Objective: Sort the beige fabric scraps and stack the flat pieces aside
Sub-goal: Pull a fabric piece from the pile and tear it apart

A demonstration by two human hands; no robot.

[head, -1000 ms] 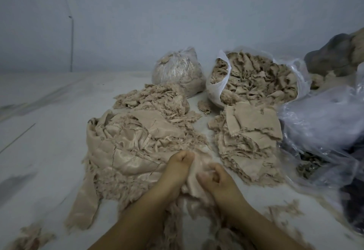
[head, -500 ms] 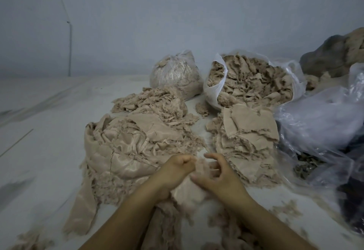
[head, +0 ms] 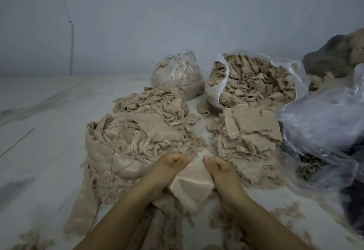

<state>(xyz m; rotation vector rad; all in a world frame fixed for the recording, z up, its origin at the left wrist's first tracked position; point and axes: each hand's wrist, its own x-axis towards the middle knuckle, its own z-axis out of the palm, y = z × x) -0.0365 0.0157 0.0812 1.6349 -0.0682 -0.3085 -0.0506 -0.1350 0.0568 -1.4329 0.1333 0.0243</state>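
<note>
Hands: two, low in the middle of the view; left hand (head: 169, 166) and right hand (head: 218, 168) side by side, knuckles up, forearms coming in from the bottom edge.
Grip: both clamped on one beige fabric piece (head: 192, 184), fingers curled round its upper corners, thumbs pointing toward each other.
Fabric piece: stretched between the two hands and hanging below them, its lower edge frayed; it sits just in front of the loose scrap heap (head: 126, 151) and touches fluffy scraps under the wrists.
Flat stack: one pile of flat pieces (head: 250, 137) just beyond and beside the right hand, apart from the held piece.
Scrap heaps: two on the left, the large one with shiny lining cloth near the left hand, and a smaller shredded heap (head: 155, 102) behind it.
Bags: two with beige scraps by the wall, a tied bag (head: 177, 72) and an open bag (head: 256, 80) full to the rim; crumpled clear plastic (head: 323, 123) lies to the right.
Surface: pale floor (head: 49, 131), strewn with small shreds near the bottom edge.
</note>
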